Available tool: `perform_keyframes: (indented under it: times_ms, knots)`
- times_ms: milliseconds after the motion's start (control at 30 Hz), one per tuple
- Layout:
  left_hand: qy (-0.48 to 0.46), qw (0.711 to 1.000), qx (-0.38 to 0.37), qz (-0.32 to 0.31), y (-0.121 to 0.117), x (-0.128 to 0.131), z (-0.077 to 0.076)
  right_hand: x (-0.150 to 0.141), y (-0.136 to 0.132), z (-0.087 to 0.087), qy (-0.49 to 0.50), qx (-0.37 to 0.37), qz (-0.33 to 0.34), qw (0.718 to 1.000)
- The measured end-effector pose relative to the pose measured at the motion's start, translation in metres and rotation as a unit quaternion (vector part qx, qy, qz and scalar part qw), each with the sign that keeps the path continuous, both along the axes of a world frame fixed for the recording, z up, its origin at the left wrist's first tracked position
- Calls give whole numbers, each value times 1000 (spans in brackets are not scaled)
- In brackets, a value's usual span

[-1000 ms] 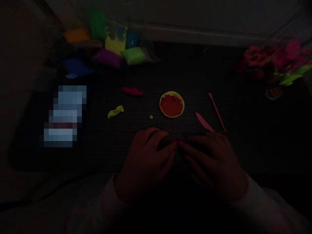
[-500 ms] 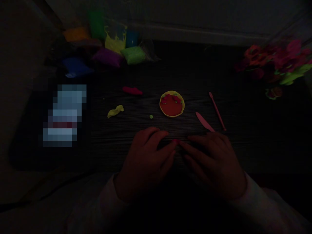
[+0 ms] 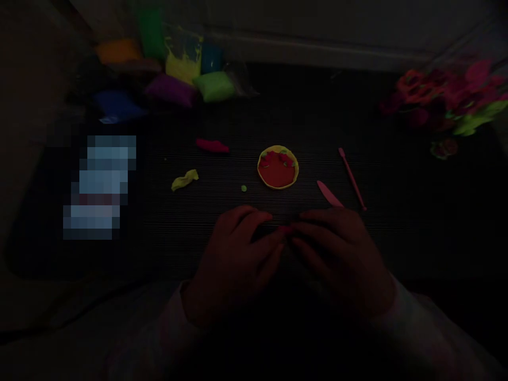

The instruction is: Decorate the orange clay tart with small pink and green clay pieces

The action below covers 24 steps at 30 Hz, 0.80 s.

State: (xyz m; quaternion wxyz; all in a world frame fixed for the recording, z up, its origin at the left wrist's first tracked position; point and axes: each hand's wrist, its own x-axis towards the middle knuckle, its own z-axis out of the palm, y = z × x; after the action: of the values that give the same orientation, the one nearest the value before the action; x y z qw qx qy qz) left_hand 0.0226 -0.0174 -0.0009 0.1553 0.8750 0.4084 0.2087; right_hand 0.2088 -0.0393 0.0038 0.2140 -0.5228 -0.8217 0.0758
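In the dim head view a small piece of pink-red modelling clay [image 3: 284, 229] sits between the fingertips of my two hands, close above the dark table. My left hand [image 3: 236, 259] pinches its left end. On the other end are the closed fingertips of my right hand [image 3: 343, 254]. Just beyond them lies a round yellow-rimmed clay tart [image 3: 278, 174] with a red filling and small red-and-green pieces along its far edge. A pink plastic knife [image 3: 328, 193] lies by my right hand, its near end hidden. A tiny green clay bit [image 3: 243, 188] rests left of the tart.
A longer pink clay lump [image 3: 212, 145] and a yellow clay strip [image 3: 184, 180] lie to the left. A thin pink tool [image 3: 352, 179] is at the right. Clay bags [image 3: 172, 90] stand back left, a pixelated bright screen [image 3: 101, 185] below them, and clay flowers [image 3: 448, 95] back right.
My right hand has shifted slightly left, covering more of the knife's near end and of the small clay piece. The whole view has slid a little; the objects on the table keep their places.
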Motion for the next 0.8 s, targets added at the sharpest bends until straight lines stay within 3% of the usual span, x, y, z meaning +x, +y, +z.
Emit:
perform_keyframes:
  times_ms: [200,800]
  knots:
    - [-22,1000,-13,6,0,0,2,-11,8,-1,3,-5,-8,1000]
    - [30,999,32,17,-1,1,-3,-3,7,-1,11,-11,1,1000]
